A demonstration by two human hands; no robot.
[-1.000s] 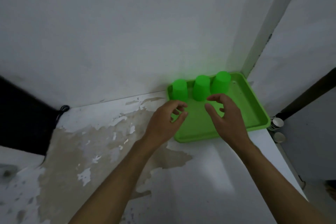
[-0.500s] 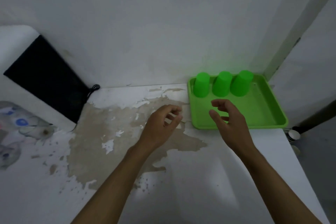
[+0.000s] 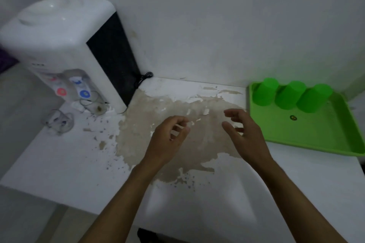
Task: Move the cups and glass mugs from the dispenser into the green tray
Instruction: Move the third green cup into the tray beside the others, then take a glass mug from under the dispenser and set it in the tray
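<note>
My left hand (image 3: 167,140) and right hand (image 3: 244,134) hover empty, fingers loosely curled, over the stained patch of the white table (image 3: 59,160). At far right the green tray (image 3: 316,136) holds three green cups (image 3: 290,94) upside down in a row along its back edge. The dispenser (image 3: 59,41) stands at back left, with glass mugs (image 3: 59,121) at its foot.
</note>
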